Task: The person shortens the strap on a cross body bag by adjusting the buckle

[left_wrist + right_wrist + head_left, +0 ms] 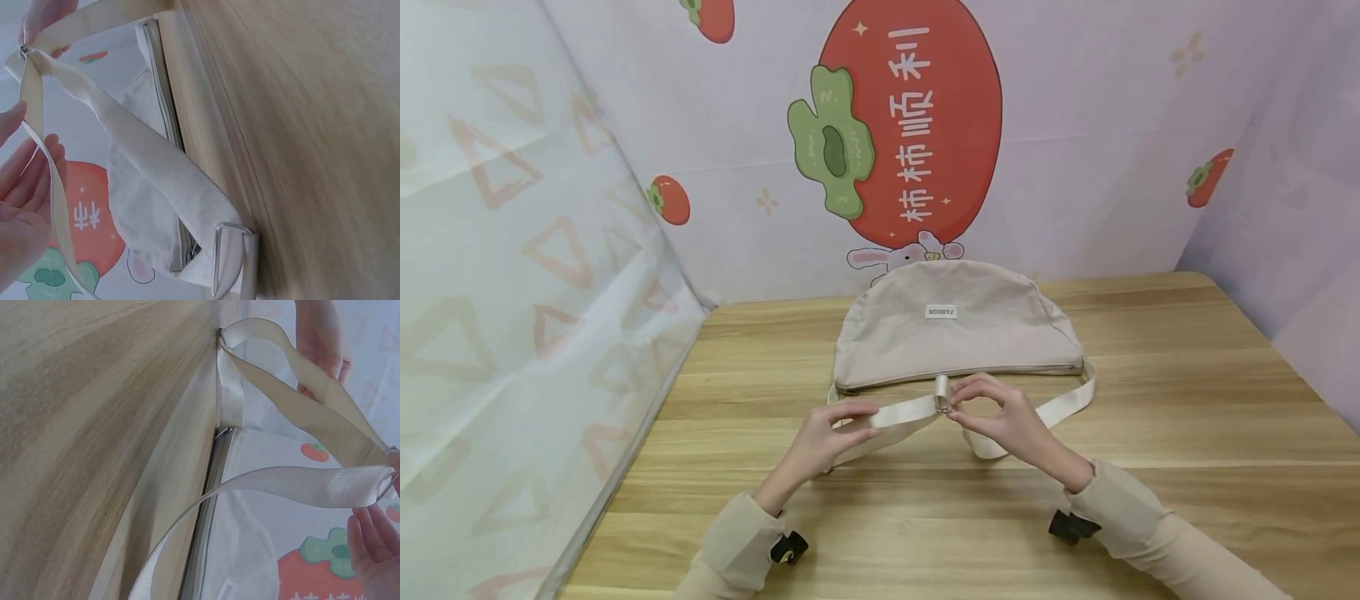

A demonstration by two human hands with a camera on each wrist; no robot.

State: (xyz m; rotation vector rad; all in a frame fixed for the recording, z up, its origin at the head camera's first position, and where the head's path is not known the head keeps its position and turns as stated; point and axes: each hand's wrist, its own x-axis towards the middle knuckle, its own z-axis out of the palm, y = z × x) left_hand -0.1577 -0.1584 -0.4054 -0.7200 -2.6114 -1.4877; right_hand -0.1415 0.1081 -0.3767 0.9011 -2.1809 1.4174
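A beige bag [955,333] lies on the wooden counter [925,525], its zipper [958,372] along the edge facing the person and its white label [941,311] upside down. In front of the bag, near its middle, a pale strap [904,412] is lifted between two hands. The left hand [829,433], in front of the bag's left end, pinches the strap between thumb and fingers. The right hand [1011,419], in front of the bag's right half, pinches a small buckle [942,407] on the strap with thumb and forefinger, just beside the zipper edge. A slack length of strap curves from the bag's right end towards the right hand. A metal ring [216,259] joins strap parts near the bag's left end. Behind the bag hangs a backdrop [1075,167] with a large red persimmon print [940,142].
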